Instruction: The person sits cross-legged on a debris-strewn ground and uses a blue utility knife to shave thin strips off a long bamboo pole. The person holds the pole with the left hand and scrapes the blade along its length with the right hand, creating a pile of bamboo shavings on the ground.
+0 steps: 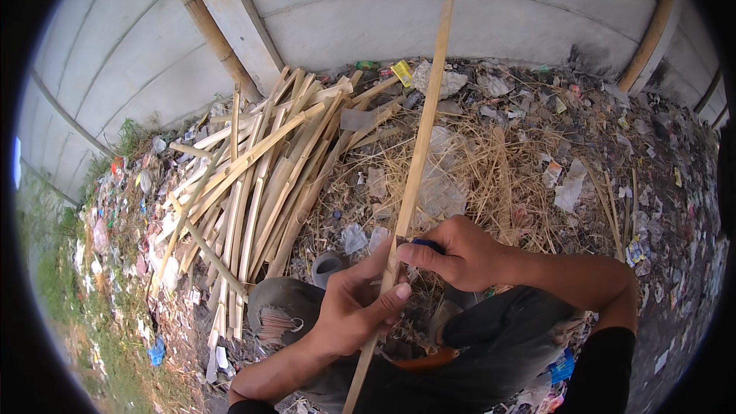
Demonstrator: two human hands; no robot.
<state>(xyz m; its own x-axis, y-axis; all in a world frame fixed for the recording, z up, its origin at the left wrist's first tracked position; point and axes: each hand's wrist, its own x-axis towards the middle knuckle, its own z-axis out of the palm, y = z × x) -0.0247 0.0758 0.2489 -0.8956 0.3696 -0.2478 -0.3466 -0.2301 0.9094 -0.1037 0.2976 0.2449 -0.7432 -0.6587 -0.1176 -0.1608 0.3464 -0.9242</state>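
Observation:
A long, pale bamboo strip (424,134) slants across my lap, its far end rising toward the wall and its near end passing between my legs. Wrapped around its lower part is my left hand (360,303), thumb laid along the strip. My right hand (452,253) is closed around a small knife with a dark blue handle (427,245), pressed against the strip just above my left fingers. The right thumb rests on the strip's face. Most of the knife's blade is hidden by the fingers and the strip.
Split bamboo strips (264,161) lie in a loose pile at the left. Straw-like shavings (491,184) cover the ground ahead, among scattered litter. A pale panel wall (460,23) with bamboo poles (207,19) closes off the far side. A grey ring-shaped object (328,267) sits by my left knee.

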